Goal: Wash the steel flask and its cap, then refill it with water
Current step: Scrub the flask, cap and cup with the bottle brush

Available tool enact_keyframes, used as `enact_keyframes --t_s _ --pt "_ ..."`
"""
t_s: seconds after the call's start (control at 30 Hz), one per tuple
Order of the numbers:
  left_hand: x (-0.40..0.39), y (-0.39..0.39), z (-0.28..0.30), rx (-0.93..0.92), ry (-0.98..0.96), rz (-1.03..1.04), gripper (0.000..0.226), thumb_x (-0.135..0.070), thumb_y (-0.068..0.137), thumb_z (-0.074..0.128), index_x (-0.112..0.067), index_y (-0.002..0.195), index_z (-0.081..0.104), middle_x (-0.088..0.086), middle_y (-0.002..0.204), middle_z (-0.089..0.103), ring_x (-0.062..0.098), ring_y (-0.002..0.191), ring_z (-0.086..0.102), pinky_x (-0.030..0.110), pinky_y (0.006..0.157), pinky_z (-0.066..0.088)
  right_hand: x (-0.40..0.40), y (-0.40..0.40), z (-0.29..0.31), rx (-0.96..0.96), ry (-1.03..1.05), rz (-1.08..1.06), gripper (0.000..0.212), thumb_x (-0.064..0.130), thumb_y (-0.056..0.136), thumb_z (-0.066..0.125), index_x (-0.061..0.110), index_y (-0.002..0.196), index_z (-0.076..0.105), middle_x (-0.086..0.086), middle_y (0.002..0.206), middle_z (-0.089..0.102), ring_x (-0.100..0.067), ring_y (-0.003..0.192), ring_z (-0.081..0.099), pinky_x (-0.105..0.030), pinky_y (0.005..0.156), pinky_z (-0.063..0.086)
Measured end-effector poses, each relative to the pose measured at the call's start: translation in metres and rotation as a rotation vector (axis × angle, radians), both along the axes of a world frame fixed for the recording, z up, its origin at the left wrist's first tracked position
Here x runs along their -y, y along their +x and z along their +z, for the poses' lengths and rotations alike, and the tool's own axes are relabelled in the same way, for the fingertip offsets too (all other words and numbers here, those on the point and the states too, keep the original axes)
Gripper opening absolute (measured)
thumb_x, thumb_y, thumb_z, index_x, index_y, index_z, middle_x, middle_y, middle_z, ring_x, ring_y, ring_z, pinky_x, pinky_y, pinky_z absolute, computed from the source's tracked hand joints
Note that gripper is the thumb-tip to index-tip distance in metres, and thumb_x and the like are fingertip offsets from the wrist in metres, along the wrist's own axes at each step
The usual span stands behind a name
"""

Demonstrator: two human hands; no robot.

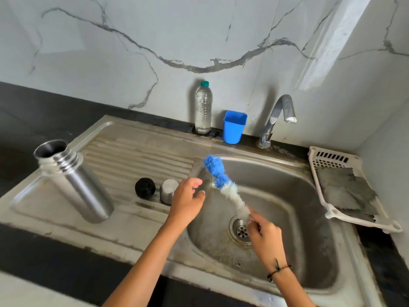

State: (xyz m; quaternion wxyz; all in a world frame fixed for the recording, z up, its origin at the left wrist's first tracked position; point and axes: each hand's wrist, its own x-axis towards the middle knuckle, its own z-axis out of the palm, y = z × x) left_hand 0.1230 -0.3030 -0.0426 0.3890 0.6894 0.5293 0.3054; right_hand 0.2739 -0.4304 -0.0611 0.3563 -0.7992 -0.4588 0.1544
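The right hand [264, 234] grips the lower end of a bottle brush [223, 187], fingers curled round it just above the sink drain [241, 231], so that the brush slants up and to the left over the basin with its white bristles nearest the hand and its blue bristles at the far tip. The left hand [188, 199] hovers over the basin's left edge with its fingers loosely apart and holding nothing, close beside the brush but not touching it. The steel flask [73, 180] stands upright and uncapped on the ribbed drainboard [137, 156] at the left of the steel sink [287, 196], its threaded neck and open mouth showing. Between the flask and the left hand, two parts rest on the drainboard side by side: a black round cap [145, 187] and, just to its right, a small steel cup-like cap [168, 190], partly hidden behind the left hand. At the back, against the marble wall, a clear plastic bottle [203, 107] with a green top stands beside a blue plastic cup [234, 126], and the tap [276, 120] arches over the basin with no water visibly running. On the dark tabletop [26, 120] to the right of the sink lies a white plastic tray [327, 157] holding a grey cloth [345, 191].
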Motion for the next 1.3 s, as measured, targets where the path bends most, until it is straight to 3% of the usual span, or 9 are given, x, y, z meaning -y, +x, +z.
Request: enact_keyframes --t_s 0.1,0.27,0.47,0.57,0.67,0.83,1.03,1.2,1.3 --pt "0.01 -0.017 0.003 0.006 0.003 0.072 0.026 -0.005 0.088 0.057 -0.007 0.114 0.06 0.003 0.108 0.057 0.011 0.09 0.05 0.009 0.076 0.033 -0.002 -0.006 -0.002 -0.024 0.071 0.07 0.045 -0.003 0.087 0.051 0.026 0.119 0.064 0.004 0.047 0.045 -0.007 0.044 0.044 -0.012 0.049 0.035" --pt "0.019 -0.061 0.011 0.095 0.038 0.36 0.018 -0.002 0.085 0.06 -0.01 0.101 0.061 0.006 0.098 0.061 0.019 0.089 0.057 0.022 0.078 0.041 -0.013 -0.02 -0.001 -0.02 0.16 0.159 0.043 0.003 0.089 0.051 0.03 0.12 0.062 0.007 0.047 0.044 -0.009 0.041 0.037 -0.018 0.048 0.035" --pt "0.028 -0.118 0.02 0.209 0.25 0.798 0.02 -0.007 0.086 0.063 -0.011 0.103 0.054 0.01 0.115 0.043 0.022 0.1 0.05 0.015 0.08 0.038 -0.02 -0.033 0.003 -0.076 0.277 0.226 0.038 0.003 0.091 0.05 0.022 0.122 0.062 -0.017 0.059 0.057 -0.031 0.053 0.051 -0.023 0.054 0.041" --pt "0.027 -0.14 0.02 0.259 0.369 0.962 0.039 -0.009 0.081 0.068 -0.006 0.113 0.046 0.013 0.117 0.039 0.029 0.108 0.045 0.026 0.091 0.04 -0.023 -0.033 0.002 -0.092 0.287 0.214 0.029 0.004 0.092 0.049 0.014 0.112 0.068 -0.015 0.059 0.057 -0.032 0.054 0.052 -0.02 0.053 0.039" --pt "0.02 -0.153 0.024 0.294 0.287 0.95 0.066 -0.016 0.078 0.074 -0.005 0.128 0.033 0.016 0.129 0.03 0.026 0.121 0.032 0.017 0.092 0.029 -0.026 -0.03 -0.001 -0.104 0.289 0.204 0.022 0.005 0.092 0.049 0.004 0.105 0.067 -0.01 0.054 0.054 -0.028 0.05 0.049 -0.022 0.052 0.039" --pt "-0.002 -0.161 0.019 0.285 0.171 0.768 0.096 -0.024 0.072 0.08 -0.019 0.143 0.015 0.006 0.138 0.029 0.022 0.129 0.021 0.033 0.102 0.027 -0.033 -0.033 0.004 -0.1 0.304 0.245 0.037 0.004 0.092 0.049 0.022 0.121 0.064 -0.012 0.057 0.054 -0.012 0.047 0.041 -0.021 0.051 0.038" --pt "-0.023 -0.168 0.011 0.252 0.176 0.752 0.094 -0.023 0.073 0.078 -0.021 0.142 0.015 0.004 0.134 0.038 0.013 0.118 0.021 0.029 0.094 0.029 -0.041 -0.034 0.005 -0.114 0.27 0.229 0.04 0.0 0.091 0.048 0.021 0.122 0.063 -0.006 0.055 0.053 -0.01 0.049 0.043 -0.013 0.048 0.034" --pt "-0.037 -0.167 0.011 0.225 0.158 0.801 0.08 -0.028 0.069 0.081 -0.017 0.133 0.034 -0.003 0.11 0.043 0.02 0.12 0.032 0.044 0.098 0.043 -0.044 -0.032 0.0 -0.111 0.256 0.214 0.041 -0.001 0.091 0.048 0.02 0.125 0.061 -0.009 0.056 0.053 -0.011 0.049 0.042 -0.013 0.046 0.034" --pt "-0.035 -0.159 0.015 0.236 0.201 0.757 0.074 -0.028 0.068 0.081 -0.016 0.127 0.038 -0.005 0.103 0.041 0.018 0.118 0.035 0.038 0.093 0.045 -0.047 -0.031 -0.002 -0.104 0.252 0.192 0.04 -0.001 0.09 0.049 0.018 0.123 0.063 -0.011 0.056 0.054 -0.011 0.05 0.043 -0.012 0.047 0.035"
